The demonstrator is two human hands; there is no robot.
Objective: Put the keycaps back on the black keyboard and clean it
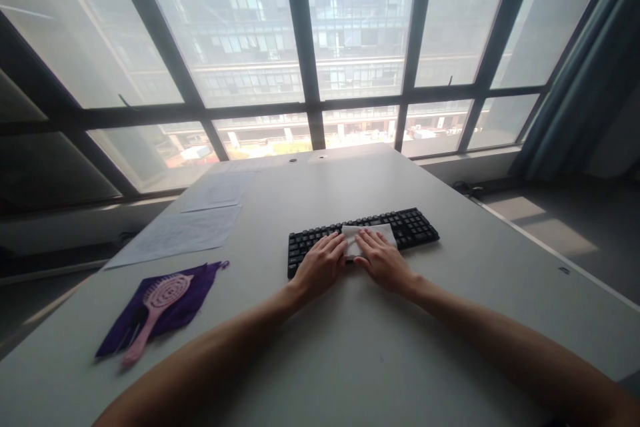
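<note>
A black keyboard point(417, 227) lies at a slight slant on the white table point(320, 340). On its middle keys rests a folded white cloth point(387, 232). My right hand point(381, 260) lies on the cloth, palm down, with its fingers stretched out over it and the thumb a little apart. To the left, my left hand point(323, 261) lies flat over the keyboard's keys, its fingertips at the left edge of the cloth. Both palms are hidden from view.
At the left, a pink hairbrush point(166, 293) lies on a purple cloth pouch point(193, 310). Behind it are printed paper sheets point(180, 233). Large windows stand beyond the far table edge, with a blue-grey curtain point(575, 80) at the right.
</note>
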